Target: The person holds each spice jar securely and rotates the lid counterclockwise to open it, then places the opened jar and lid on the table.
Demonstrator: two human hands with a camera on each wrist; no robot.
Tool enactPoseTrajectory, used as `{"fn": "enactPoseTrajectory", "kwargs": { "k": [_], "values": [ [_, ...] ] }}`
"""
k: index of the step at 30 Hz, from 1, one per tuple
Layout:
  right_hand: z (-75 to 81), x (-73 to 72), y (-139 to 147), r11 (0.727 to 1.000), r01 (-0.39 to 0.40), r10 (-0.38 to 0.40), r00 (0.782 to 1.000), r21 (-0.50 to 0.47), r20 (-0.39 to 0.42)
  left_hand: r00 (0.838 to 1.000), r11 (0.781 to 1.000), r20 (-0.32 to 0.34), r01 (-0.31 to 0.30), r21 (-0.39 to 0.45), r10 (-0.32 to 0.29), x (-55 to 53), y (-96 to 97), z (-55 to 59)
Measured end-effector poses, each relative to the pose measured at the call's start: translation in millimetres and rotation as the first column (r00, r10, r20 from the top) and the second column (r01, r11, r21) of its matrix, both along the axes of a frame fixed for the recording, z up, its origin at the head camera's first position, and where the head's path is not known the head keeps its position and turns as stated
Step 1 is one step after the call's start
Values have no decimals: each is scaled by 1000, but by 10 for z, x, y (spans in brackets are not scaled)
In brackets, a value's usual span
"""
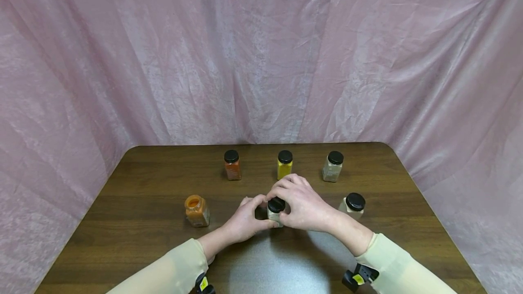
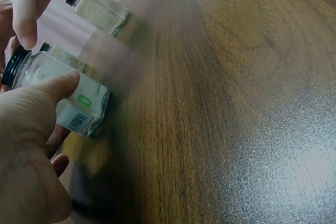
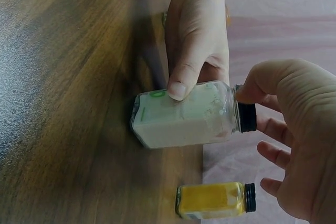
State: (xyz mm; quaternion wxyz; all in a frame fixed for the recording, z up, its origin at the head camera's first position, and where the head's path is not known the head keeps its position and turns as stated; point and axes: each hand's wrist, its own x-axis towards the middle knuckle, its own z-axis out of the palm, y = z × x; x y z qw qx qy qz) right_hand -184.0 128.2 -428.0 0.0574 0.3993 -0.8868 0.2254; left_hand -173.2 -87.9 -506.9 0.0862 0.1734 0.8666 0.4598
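The White Jar (image 3: 181,121) Was Held in the Middle

The left hand (image 1: 249,222) had a curled grip around the jar's smooth, square glass. The right hand's (image 1: 304,205) grip was nearly closed, thumb and finger pinching the round black lid (image 3: 247,116). The jar was at the front middle of the brown, wood-grained tabletop (image 1: 143,185), but I could not be sure its bottom touched the wood. Six glass jars showed: five wore lids, and one, the orange jar (image 1: 199,217), stood open. Behind were three: a red jar (image 1: 233,171), a yellow jar (image 1: 284,169) and a gray jar (image 1: 332,171). One pale jar (image 1: 348,211) stood right. Shiny, wrinkly pink cloth (image 1: 261,58) hung behind.
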Motion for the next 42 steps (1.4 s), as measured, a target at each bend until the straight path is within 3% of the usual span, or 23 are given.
{"fn": "enactPoseTrajectory", "kwargs": {
  "k": [8,16,23,42],
  "values": [
    [48,-9,37,1000,26,-26,999,6,-19,1000,999,-2,18,31,-18,-5,-16,2],
    [124,-22,64,997,67,-66,998,45,-20,1000,1000,22,10,2,-10,-1,-27,8],
    [113,-30,72,991,113,-109,993,74,-54,1000,1000,26,5,-3,-5,0,-20,0],
    [44,-31,89,987,134,-126,987,85,-96,1000,1000,27,8,6,-8,-5,-10,-2]
  ]
}}
